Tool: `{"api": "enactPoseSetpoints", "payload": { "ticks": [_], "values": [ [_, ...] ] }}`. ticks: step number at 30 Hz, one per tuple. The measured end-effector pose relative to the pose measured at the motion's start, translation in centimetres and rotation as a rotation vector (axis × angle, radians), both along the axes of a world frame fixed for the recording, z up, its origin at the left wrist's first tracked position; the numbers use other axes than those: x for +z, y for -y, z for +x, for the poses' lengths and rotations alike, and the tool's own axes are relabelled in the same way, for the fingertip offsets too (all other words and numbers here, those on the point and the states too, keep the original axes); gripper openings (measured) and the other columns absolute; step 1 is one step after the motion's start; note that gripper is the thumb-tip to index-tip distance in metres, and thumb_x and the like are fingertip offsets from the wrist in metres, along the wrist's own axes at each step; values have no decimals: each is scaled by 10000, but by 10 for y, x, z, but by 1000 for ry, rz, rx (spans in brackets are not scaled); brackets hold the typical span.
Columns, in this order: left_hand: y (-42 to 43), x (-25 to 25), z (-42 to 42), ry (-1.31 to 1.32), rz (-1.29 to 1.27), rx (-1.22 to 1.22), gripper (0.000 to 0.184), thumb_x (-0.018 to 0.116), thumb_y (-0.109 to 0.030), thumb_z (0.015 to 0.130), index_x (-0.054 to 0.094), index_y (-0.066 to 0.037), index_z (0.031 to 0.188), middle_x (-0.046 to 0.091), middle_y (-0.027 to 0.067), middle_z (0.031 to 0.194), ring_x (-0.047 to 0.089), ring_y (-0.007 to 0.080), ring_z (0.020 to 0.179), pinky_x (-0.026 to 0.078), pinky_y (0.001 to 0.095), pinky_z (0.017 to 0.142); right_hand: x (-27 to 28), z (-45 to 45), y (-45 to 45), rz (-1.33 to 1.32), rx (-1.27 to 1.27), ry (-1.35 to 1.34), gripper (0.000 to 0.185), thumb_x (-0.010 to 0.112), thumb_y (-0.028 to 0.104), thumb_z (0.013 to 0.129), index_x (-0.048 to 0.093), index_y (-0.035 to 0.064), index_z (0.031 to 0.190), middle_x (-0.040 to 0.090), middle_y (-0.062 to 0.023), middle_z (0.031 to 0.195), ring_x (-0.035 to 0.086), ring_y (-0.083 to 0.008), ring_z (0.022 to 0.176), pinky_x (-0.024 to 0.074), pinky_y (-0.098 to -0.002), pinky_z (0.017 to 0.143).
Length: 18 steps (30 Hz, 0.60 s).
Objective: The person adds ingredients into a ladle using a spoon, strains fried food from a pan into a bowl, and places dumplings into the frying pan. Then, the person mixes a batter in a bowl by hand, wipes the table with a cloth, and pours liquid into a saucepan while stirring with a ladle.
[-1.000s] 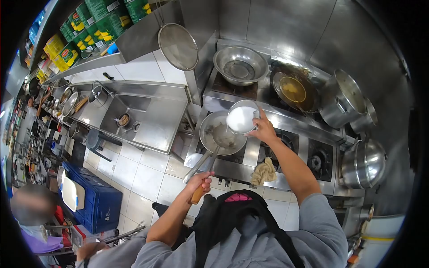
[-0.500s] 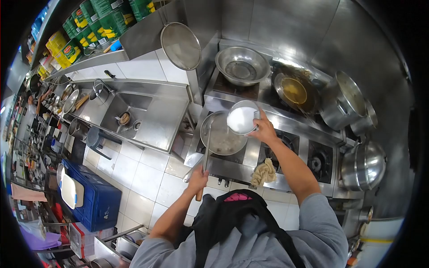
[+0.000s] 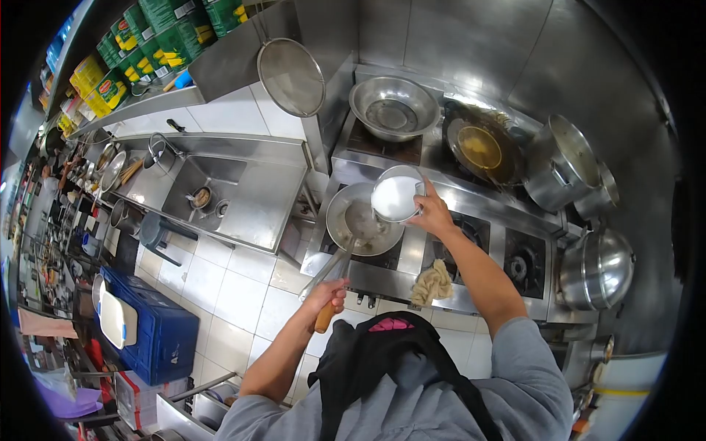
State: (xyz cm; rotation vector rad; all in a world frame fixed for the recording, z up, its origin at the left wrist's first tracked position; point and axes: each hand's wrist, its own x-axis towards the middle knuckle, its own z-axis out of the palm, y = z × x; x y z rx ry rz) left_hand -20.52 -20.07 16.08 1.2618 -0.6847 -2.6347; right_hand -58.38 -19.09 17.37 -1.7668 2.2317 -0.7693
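My left hand (image 3: 323, 298) is closed round the wooden handle of a long metal ladle (image 3: 324, 319). The ladle's round head is down in a wok (image 3: 337, 234) on the front left burner, where some cloudy liquid shows. My right hand (image 3: 432, 209) grips the rim side of a round container (image 3: 398, 170) that is tilted over the wok's right edge. White stuff (image 3: 395, 197) fills much of it; whether powder or liquid, I cannot tell. The wok's metal handle points toward me, beside my left hand.
A crumpled cloth (image 3: 432, 283) hangs at the stove's front edge. Behind stand a steel basin (image 3: 393, 88), a dark wok with yellow oil (image 3: 482, 147) and a tall pot (image 3: 562, 158). A steel sink (image 3: 195, 173) and a blue crate (image 3: 158, 327) are to the left.
The ladle has turned in my left hand, and its head now shows broadside in the wok. The tilted container in my right hand stays nearly where it was.
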Motion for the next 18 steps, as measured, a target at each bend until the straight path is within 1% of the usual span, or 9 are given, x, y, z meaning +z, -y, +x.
{"api": "enactPoseSetpoints", "payload": {
  "ticks": [5, 6, 8, 9, 11, 12, 14, 16, 18],
  "values": [
    [8, -3, 15, 337, -479, -181, 210, 582, -257, 968, 527, -60, 919, 514, 13, 654, 479, 102, 453, 395, 263, 424, -2, 0, 1, 13, 10, -14, 477, 938, 303, 535, 633, 38, 790, 268, -256, 1560, 575, -427, 1192, 520, -418, 960],
    [8, -5, 19, 338, -480, -182, 210, 582, -257, 968, 527, -60, 919, 514, 13, 654, 479, 102, 453, 395, 263, 424, -3, 0, 1, 8, 8, -24, 478, 938, 301, 535, 629, 36, 786, 265, -252, 1562, 578, -426, 1188, 519, -418, 960],
    [9, -15, 25, 328, -748, -214, 211, 557, -229, 976, 547, -19, 997, 520, 22, 645, 502, 113, 452, 430, 280, 431, -1, 0, 2, 17, 3, -13, 480, 940, 298, 533, 629, 35, 787, 259, -250, 1566, 579, -425, 1186, 518, -417, 962],
    [9, -20, 23, 328, -749, -214, 211, 557, -229, 976, 547, -19, 997, 520, 22, 645, 502, 113, 452, 430, 280, 431, 1, 1, 2, 27, 1, -3, 481, 941, 295, 532, 629, 34, 788, 253, -247, 1569, 579, -424, 1185, 516, -417, 964],
    [7, -38, 14, 468, -989, -240, 242, 536, -205, 979, 554, 1, 1104, 523, 32, 631, 529, 125, 455, 459, 299, 433, 4, 3, 0, 6, 10, 5, 486, 943, 295, 526, 620, 34, 779, 254, -254, 1567, 588, -422, 1171, 523, -417, 951],
    [5, -57, 10, 468, -989, -238, 242, 536, -205, 979, 554, 1, 1104, 523, 32, 631, 529, 125, 455, 459, 299, 433, 5, 4, 0, -15, 18, 13, 491, 946, 294, 520, 612, 34, 771, 254, -261, 1564, 597, -421, 1157, 529, -418, 939],
    [-1, -101, 0, 431, -1063, -141, 212, 555, -183, 948, 522, 13, 1022, 567, 113, 647, 592, 186, 476, 495, 370, 464, 4, 4, 2, -31, 22, 14, 496, 947, 297, 516, 605, 36, 764, 259, -269, 1560, 607, -421, 1141, 536, -418, 922],
    [-11, -107, -12, 360, -999, -98, 183, 563, -207, 956, 545, -37, 1021, 551, 72, 636, 554, 164, 448, 459, 340, 426, 2, 3, 2, -48, 22, 14, 501, 948, 300, 511, 598, 38, 756, 264, -277, 1555, 616, -421, 1125, 544, -418, 906],
    [-19, -98, -21, 112, -392, -4, 157, 560, -226, 968, 552, -90, 1047, 523, 19, 626, 491, 135, 418, 396, 301, 391, 1, 3, 3, -65, 21, -33, 508, 948, 304, 502, 586, 40, 743, 277, -287, 1546, 627, -421, 1106, 551, -417, 887]
  ]
}}
